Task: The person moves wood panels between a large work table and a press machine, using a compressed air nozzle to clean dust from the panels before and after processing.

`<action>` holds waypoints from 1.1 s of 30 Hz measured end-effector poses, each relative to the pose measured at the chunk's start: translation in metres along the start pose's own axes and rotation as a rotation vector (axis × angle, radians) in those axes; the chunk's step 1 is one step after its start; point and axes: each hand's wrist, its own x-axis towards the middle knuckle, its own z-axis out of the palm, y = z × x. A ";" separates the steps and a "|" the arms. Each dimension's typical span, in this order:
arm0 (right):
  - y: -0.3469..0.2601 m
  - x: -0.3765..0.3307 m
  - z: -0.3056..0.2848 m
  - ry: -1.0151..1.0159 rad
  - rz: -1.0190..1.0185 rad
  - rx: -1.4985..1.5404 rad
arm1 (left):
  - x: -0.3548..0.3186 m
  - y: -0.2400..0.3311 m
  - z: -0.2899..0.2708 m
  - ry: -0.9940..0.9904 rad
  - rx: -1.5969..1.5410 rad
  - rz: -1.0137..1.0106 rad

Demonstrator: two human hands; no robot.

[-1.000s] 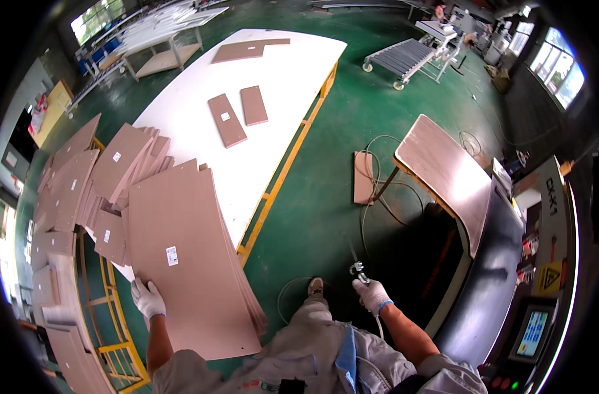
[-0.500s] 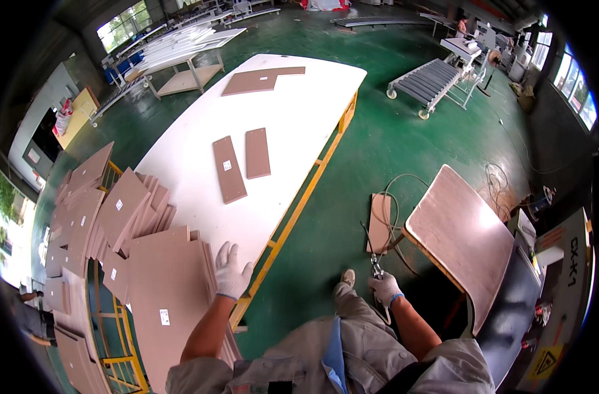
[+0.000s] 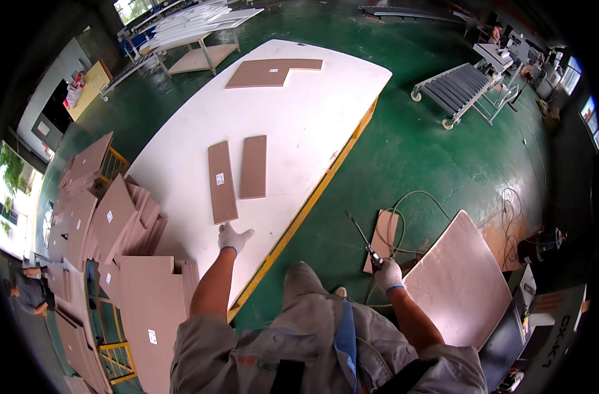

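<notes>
On the broad white table in the head view, a long, narrow, brown, board-like panel bearing a white label is being carried flat. Just at its near end, the white-gloved left hand is being held wide, thumb spread; whether contact is being made cannot be told. In the white-gloved right hand, a dark, metallic, thin-nozzled air gun is being gripped. The labelled panel is being judged stiff, fairly light and somewhat slippery, its corners liable to chip; its long edges, near the middle, are being favoured for a hold. On the table, two narrow panels are being counted, the second a plain brown strip, plus one brown L-shaped panel; one air gun is being counted.
</notes>
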 end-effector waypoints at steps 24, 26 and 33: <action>-0.254 0.285 0.182 -0.183 0.651 0.346 | 0.100 0.031 0.077 -0.216 0.137 0.256; -0.243 0.282 0.182 -0.272 0.724 0.743 | 0.101 0.046 0.083 -0.235 0.144 0.288; -0.206 0.218 0.100 -0.324 0.646 0.835 | 0.099 0.097 0.058 -0.426 0.123 0.428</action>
